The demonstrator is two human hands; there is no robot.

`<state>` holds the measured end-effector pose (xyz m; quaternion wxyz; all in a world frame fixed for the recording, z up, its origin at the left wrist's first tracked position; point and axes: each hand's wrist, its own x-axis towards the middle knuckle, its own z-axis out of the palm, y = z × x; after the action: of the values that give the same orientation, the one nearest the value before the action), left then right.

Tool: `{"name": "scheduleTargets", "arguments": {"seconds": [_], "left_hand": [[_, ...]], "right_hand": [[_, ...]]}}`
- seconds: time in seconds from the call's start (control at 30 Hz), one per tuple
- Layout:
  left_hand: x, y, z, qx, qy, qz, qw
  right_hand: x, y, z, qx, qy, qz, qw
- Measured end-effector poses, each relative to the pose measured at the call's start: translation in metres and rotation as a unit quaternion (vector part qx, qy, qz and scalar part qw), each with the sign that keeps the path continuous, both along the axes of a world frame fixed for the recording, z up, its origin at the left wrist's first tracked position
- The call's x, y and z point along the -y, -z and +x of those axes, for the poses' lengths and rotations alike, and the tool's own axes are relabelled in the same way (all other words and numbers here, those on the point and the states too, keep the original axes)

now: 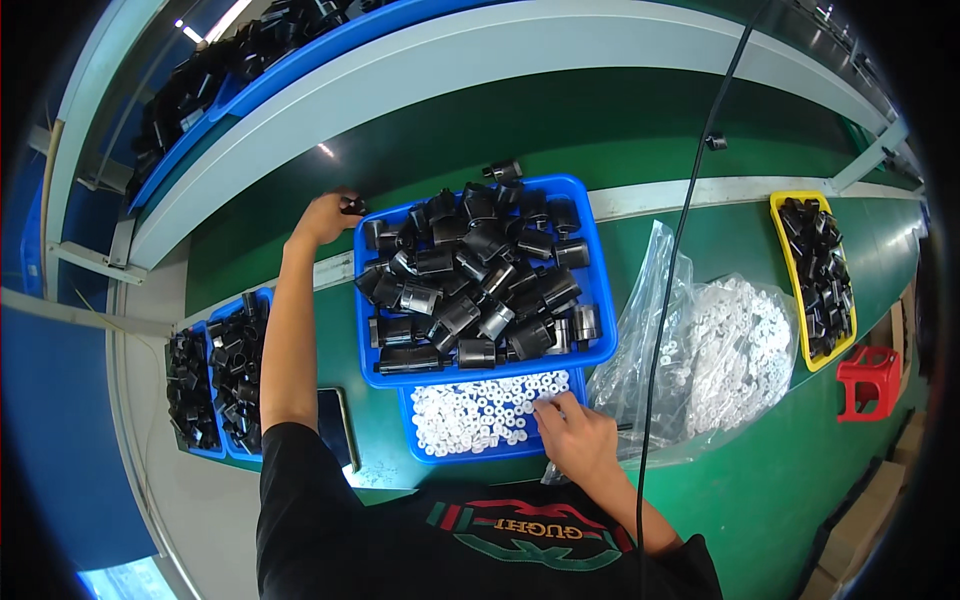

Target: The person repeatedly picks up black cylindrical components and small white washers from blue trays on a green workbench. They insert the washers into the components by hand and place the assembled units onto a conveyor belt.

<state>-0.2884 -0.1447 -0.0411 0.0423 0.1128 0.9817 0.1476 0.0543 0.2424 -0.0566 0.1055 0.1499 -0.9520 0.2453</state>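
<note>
My left hand [326, 218] reaches past the left rim of a blue tray [487, 378] heaped with black cylindrical parts [484, 242]. Its fingers are closed around a small black part [353, 206] above the green belt. Below that tray, and partly covered by it, a shallower blue tray [462, 458] holds many small white rings [470, 415]. My right hand [578, 436] is at this tray's right end, its fingers bent together at the edge of the rings. Whatever lies between those fingertips is hidden.
Right of the trays lies a see-through bag [735, 350] of white rings, with a yellow tray [852, 325] of black parts beyond. A phone [338, 428] and smaller blue trays [262, 296] are at left. A black cable [672, 270] hangs across the view.
</note>
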Motion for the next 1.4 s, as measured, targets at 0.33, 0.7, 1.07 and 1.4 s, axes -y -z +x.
{"name": "scheduleTargets", "arguments": {"seconds": [0.33,0.7,1.07,1.4], "left_hand": [[-0.073,-0.068,0.074,-0.016,0.044,-0.003,0.999],[-0.08,-0.093,0.141,-0.14,0.022,0.125,0.982],[-0.154,-0.075,0.27,-0.067,0.115,0.335,0.933],[-0.165,-0.041,0.288,-0.021,0.126,0.435,0.891]], "right_hand": [[-0.004,-0.004,-0.002,-0.015,-0.019,-0.048,0.999],[-0.011,-0.008,-0.004,0.016,-0.028,-0.072,0.997],[-0.014,-0.032,-0.021,0.062,-0.043,-0.201,0.977],[-0.002,-0.088,-0.031,0.09,-0.117,-0.337,0.93]]}}
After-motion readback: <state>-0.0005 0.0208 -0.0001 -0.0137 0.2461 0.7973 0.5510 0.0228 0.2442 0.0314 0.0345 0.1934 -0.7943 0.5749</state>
